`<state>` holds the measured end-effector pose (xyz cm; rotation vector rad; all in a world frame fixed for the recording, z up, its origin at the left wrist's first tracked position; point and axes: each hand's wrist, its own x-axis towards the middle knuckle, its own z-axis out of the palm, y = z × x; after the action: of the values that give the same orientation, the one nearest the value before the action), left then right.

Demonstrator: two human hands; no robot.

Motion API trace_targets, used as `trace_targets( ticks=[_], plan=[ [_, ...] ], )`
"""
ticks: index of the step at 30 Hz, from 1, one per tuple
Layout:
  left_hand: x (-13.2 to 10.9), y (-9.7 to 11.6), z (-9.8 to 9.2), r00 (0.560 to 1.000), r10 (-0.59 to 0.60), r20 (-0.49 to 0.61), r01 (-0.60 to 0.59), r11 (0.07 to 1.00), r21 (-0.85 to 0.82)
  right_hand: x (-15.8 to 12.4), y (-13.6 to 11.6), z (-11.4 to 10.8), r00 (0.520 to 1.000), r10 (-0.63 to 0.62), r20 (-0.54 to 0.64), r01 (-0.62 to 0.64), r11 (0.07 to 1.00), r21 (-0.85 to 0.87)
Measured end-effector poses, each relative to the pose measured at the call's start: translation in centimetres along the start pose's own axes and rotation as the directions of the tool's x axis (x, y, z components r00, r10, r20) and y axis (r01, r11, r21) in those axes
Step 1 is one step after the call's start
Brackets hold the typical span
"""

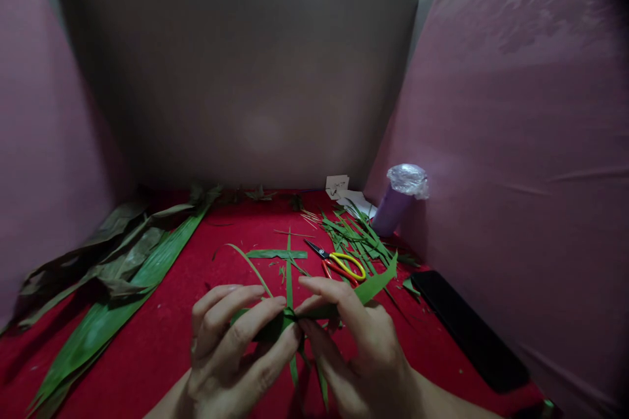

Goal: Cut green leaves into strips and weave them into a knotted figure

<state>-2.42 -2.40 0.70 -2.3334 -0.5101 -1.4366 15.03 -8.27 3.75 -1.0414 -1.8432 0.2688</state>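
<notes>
Green leaf strips (376, 285) meet in a small folded knot between both hands, low in the middle of the head view. My left hand (240, 340) pinches the left side of the knot between thumb and index finger, the other fingers curled. From the right, my right hand (351, 334) pinches the same piece, and a broad pointed leaf end sticks out past its knuckles. Narrow strips hang below the fingers, and a thin pale stem (249, 263) rises above the left fingers. The fingertips partly hide the knot.
Scissors (348, 266) with yellow and red handles lie just beyond the hands. Cut green strips (361, 239), a purple cup (393, 209) with plastic wrap and a black phone-like slab (466, 327) are to the right. Long leaves (128, 298) lie left on the red cloth (187, 275).
</notes>
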Motion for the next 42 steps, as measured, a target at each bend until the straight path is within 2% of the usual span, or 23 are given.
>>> trace_targets(
  ticks=[3,5,9,11,12,14,16,20,24,26,29,31,34,37,42],
  plan=[
    [0.0,-0.1,-0.2,0.993,0.118,0.032,-0.12,0.991,0.065,0.0,-0.2,0.1,0.998,-0.026,-0.057,0.023,0.999,-0.046],
    [0.0,-0.2,-0.4,0.992,0.126,0.021,-0.128,0.989,0.076,0.0,-0.2,0.2,0.994,-0.078,-0.082,0.072,0.995,-0.076],
    [0.1,0.2,-0.8,0.988,0.153,-0.004,-0.153,0.985,0.08,0.1,-0.3,-0.1,0.969,-0.245,-0.024,0.238,0.959,-0.153],
    [0.2,0.7,-0.9,0.992,0.124,0.011,-0.124,0.99,0.07,0.1,-0.3,-0.2,0.957,-0.289,0.002,0.284,0.938,-0.199],
    [0.2,1.0,-0.9,0.998,0.068,0.01,-0.069,0.996,0.06,0.1,-0.3,-0.2,0.954,-0.299,0.003,0.293,0.933,-0.209],
    [0.2,1.4,-0.9,1.0,-0.011,0.021,0.011,0.999,0.037,0.2,-0.3,-0.2,0.957,-0.291,0.003,0.286,0.939,-0.191],
    [0.2,1.5,-0.9,0.998,-0.024,0.051,0.023,1.0,0.018,0.3,-0.2,-0.1,0.958,-0.288,0.0,0.285,0.949,-0.137],
    [0.2,0.7,-1.0,0.995,0.035,0.09,-0.035,0.999,-0.001,0.2,0.1,0.2,0.975,-0.218,-0.038,0.215,0.974,-0.073],
    [0.1,-0.4,-0.9,0.988,0.12,0.101,-0.115,0.992,-0.049,-0.1,0.2,0.2,0.991,-0.112,-0.074,0.106,0.992,-0.071],
    [0.0,-0.6,-0.8,0.988,0.124,0.093,-0.118,0.991,-0.063,-0.1,0.2,0.2,0.996,-0.046,-0.071,0.044,0.998,-0.036],
    [-0.1,-0.5,-0.6,0.995,0.063,0.074,-0.059,0.996,-0.06,-0.1,0.2,0.2,0.999,0.013,-0.048,-0.012,0.999,0.039],
    [0.0,-0.3,-0.5,0.998,0.009,0.056,-0.006,0.998,-0.056,0.0,0.2,0.1,0.999,0.009,-0.031,-0.008,0.998,0.057],
    [0.2,-0.3,-0.7,0.999,-0.023,0.045,0.026,0.997,-0.067,0.0,0.2,-0.2,0.998,-0.052,-0.033,0.054,0.998,0.045],
    [0.4,-0.5,-0.9,0.996,0.009,0.09,-0.003,0.998,-0.06,0.2,0.1,-0.7,0.986,-0.162,-0.047,0.161,0.987,-0.028],
    [0.6,-0.1,-0.9,0.997,0.029,0.067,-0.026,0.999,-0.04,1.1,-0.6,-0.9,0.926,-0.378,-0.021,0.373,0.92,-0.125]
  ],
)
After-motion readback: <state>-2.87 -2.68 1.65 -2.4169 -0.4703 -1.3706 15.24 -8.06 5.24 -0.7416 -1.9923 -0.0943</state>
